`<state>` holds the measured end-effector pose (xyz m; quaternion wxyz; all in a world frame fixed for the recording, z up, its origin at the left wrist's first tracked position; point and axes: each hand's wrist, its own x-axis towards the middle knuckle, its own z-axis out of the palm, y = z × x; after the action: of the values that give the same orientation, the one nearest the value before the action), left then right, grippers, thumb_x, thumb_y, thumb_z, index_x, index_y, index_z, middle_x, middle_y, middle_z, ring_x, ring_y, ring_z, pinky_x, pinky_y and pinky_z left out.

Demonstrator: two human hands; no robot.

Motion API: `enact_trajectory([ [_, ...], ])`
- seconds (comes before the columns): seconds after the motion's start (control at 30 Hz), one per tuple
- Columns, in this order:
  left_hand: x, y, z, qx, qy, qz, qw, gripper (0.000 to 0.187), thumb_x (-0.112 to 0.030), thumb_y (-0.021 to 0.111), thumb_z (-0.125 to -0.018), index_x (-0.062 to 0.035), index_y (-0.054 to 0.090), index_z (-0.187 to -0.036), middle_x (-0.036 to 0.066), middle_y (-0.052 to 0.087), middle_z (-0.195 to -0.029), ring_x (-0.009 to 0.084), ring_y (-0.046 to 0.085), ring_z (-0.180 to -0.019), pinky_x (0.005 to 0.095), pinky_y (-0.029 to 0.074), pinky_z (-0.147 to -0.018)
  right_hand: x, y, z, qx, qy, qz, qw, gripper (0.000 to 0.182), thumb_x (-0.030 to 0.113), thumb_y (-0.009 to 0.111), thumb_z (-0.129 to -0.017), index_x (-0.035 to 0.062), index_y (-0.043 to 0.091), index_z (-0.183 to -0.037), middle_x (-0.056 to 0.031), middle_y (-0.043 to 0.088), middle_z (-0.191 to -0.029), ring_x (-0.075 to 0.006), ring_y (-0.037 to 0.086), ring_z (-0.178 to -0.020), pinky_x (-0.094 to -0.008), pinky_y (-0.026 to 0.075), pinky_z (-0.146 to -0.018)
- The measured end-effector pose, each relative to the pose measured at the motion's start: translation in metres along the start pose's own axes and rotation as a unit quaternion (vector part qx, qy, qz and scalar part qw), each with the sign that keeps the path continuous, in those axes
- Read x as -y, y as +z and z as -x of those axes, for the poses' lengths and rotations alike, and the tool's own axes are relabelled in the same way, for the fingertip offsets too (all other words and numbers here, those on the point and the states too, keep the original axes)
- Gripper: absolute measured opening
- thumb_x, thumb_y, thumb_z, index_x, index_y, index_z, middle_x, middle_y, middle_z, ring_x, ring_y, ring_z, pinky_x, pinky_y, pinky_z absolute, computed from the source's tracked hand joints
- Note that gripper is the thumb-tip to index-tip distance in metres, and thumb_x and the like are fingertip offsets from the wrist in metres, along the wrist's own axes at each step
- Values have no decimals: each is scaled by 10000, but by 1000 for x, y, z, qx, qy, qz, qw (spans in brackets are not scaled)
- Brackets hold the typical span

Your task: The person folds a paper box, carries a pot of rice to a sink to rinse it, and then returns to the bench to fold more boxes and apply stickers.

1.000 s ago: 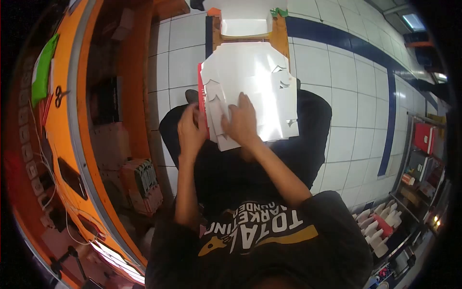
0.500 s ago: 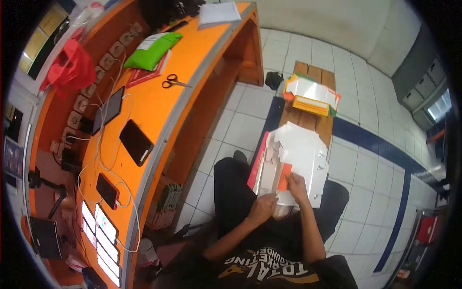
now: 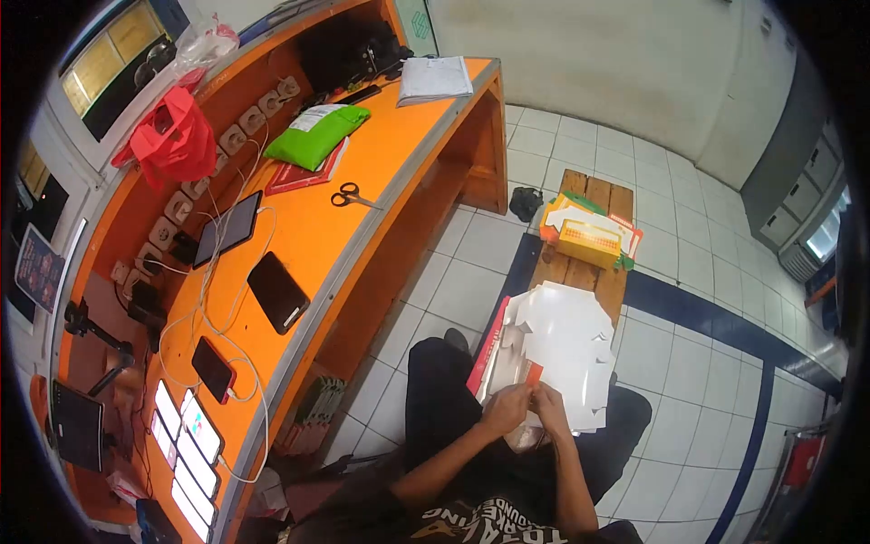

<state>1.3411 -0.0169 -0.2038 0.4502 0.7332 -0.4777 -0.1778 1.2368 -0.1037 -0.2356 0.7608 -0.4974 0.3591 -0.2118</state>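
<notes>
- While you sat low in the frame, your left hand (image 3: pixel 504 410) and right hand (image 3: pixel 549 402) met at the near edge of a stack of white die-cut cardboard sheets (image 3: pixel 564 349) resting on your lap.
- Both hands were closed, pinching a small orange-red flap (image 3: pixel 534 373) between the fingertips.
- Just above the stack, a wooden bench (image 3: pixel 589 263) carried a yellow folded box (image 3: pixel 590 239).
- Filling the left of the frame, the orange counter (image 3: pixel 362 181) held scissors (image 3: pixel 352 195), a green pouch (image 3: pixel 316 133) and several phones (image 3: pixel 277 292).
</notes>
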Motion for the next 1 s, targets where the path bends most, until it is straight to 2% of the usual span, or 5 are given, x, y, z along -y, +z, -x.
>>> enact_trajectory([
  [0.1, 21, -11, 0, 54, -80, 180, 979, 232, -162, 529, -926, 43, 624, -873, 253, 653, -832, 426, 643, -773, 507, 498, -660, 5, -10, 4, 33, -42, 183, 982, 246, 103, 559, -955, -43, 654, -1129, -32, 651, -789, -106, 600, -697, -278, 513, -635],
  [0.2, 41, -23, -31, -12, -183, -102, 978, 275, -202, 548, -914, 47, 642, -845, 264, 654, -823, 432, 648, -747, 506, 500, -648, -14, -21, 2, 25, -58, 246, 967, 322, 99, 560, -869, -23, 663, -1149, -99, 690, -763, -119, 619, -666, -298, 494, -619],
  [0.63, 7, 1, -25, 42, -52, -98, 993, 215, -197, 556, -903, -8, 655, -874, 256, 644, -784, 461, 636, -737, 530, 510, -646, 23, -3, 4, -8, -89, 413, 906, 216, 88, 552, -890, -30, 682, -1015, -231, 666, -750, -282, 690, -692, -391, 520, -648],
  [0.93, 20, 11, -26, 8, -84, 149, 985, 470, -343, 432, -1023, 9, 458, -1333, 280, 525, -1261, 423, 508, -1195, 468, 410, -994, 53, 12, 22, 84, -28, -58, 994, 474, 175, 647, -894, -60, 541, -1293, -228, 618, -1260, -299, 625, -1131, -367, 497, -951],
  [1.0, 8, -6, -42, 5, -80, 153, 985, 512, -373, 347, -1045, 3, 469, -1372, 274, 561, -1251, 399, 543, -1182, 438, 419, -999, 95, -7, 41, 156, -128, 245, 948, 566, 235, 701, -858, -45, 527, -1319, -240, 574, -1315, -336, 566, -1213, -395, 461, -1005],
])
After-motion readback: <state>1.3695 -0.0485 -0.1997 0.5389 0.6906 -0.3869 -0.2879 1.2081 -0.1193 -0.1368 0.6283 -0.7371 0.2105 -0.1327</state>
